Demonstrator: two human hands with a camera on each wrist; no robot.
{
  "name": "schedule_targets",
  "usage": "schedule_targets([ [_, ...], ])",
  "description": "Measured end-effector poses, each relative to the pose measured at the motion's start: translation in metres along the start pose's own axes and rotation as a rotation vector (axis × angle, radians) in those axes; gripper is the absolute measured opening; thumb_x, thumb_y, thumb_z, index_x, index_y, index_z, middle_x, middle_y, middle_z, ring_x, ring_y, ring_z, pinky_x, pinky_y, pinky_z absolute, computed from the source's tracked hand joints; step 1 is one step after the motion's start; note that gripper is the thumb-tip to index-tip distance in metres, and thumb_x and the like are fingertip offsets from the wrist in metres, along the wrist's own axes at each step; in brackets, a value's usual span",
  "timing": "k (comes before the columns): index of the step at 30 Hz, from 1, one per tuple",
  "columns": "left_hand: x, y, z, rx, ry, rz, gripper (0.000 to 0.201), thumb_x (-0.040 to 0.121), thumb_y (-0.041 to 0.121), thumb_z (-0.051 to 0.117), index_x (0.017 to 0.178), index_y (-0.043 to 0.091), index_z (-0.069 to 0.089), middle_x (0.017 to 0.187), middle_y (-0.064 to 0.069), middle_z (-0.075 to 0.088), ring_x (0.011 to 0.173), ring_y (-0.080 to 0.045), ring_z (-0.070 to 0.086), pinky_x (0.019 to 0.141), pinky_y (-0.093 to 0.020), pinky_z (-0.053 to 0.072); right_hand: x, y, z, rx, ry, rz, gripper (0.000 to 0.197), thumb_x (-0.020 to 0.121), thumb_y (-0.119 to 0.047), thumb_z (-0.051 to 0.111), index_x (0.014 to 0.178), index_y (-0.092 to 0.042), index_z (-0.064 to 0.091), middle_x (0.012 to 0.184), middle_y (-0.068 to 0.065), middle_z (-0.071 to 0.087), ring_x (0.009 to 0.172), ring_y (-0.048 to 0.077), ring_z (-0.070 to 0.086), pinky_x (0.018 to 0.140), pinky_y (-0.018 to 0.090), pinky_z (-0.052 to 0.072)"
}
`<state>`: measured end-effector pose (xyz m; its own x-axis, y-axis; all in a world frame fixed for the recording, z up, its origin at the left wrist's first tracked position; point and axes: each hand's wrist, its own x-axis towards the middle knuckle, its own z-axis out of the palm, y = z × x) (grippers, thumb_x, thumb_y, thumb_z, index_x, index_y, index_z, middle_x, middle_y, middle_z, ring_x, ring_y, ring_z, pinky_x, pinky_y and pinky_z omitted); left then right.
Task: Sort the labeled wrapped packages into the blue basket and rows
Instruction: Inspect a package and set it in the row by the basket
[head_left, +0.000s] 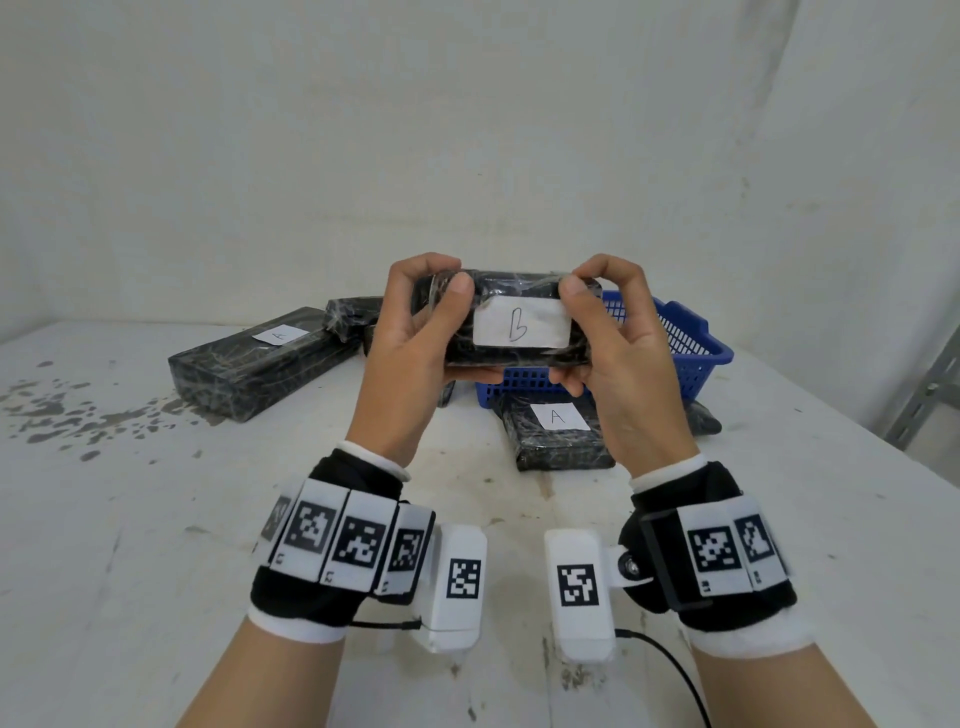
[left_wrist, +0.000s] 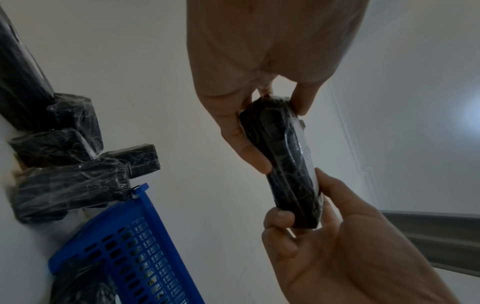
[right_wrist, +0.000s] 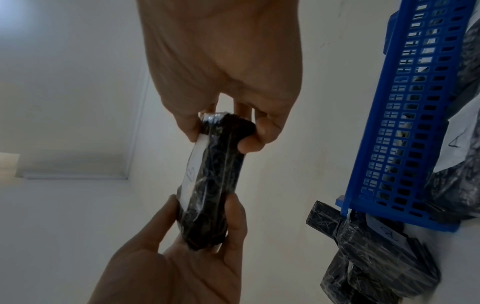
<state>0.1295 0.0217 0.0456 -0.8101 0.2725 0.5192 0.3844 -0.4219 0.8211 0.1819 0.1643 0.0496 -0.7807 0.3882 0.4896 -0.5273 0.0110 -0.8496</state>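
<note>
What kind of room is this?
Probably a plain workroom or storeroom: bare white walls, a stained white table, and black wrapped packages beside a blue basket.

Held package (head_left: 506, 317) label: handwritten "B" on white paper, facing the camera.
Near package (head_left: 558, 434), in front of the blue basket (head_left: 691, 338): white label reads "A".
Far-left long package (head_left: 260, 361): white label, faint "A".
Wrist bands: square coded markers, no readable text.
</note>
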Motion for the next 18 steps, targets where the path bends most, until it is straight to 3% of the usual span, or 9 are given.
schedule_targets([
  [8, -0.0028, -0.0006, 0.0028, 0.034, -0.011, -0.017, 0.025, 0.094, 0.019, 0.058, 0.116, 0.017, 0.045, 0.093, -0.011, 0.064, 0.072, -0.018, 0.066, 0.054, -0.032, 0.058, -0.0027, 0.0003, 0.0006, -0.016, 0.011, -0.026, 0.012, 0.096, -0.019, 0.064, 0.098, -0.023, 0.052, 0.071, -0.002, 0.064, 0.048, 0.006, 0.055, 0.036, 0.017, 0.038],
  [15, -0.0026, -0.002, 0.0008, 0.101, -0.002, 0.017, 0.041, 0.083, 0.025, 0.068, 0.116, 0.023, 0.043, 0.1, -0.01, 0.064, 0.08, -0.018, 0.068, 0.058, -0.03, 0.057, -0.003, 0.0024, -0.0009, -0.036, -0.074, -0.049, 0.028, 0.09, -0.016, 0.07, 0.108, -0.027, 0.051, 0.083, -0.002, 0.068, 0.059, 0.007, 0.061, 0.046, 0.018, 0.045],
  [18, -0.0021, -0.0032, 0.0001, 0.12, 0.015, 0.037, 0.035, 0.088, 0.02, 0.066, 0.114, 0.022, 0.042, 0.098, -0.01, 0.064, 0.079, -0.018, 0.069, 0.058, -0.033, 0.059, -0.002, 0.0046, 0.0004, -0.052, -0.121, -0.052, 0.037, 0.087, -0.014, 0.073, 0.112, -0.029, 0.05, 0.091, -0.001, 0.071, 0.078, 0.015, 0.069, 0.059, 0.023, 0.053],
])
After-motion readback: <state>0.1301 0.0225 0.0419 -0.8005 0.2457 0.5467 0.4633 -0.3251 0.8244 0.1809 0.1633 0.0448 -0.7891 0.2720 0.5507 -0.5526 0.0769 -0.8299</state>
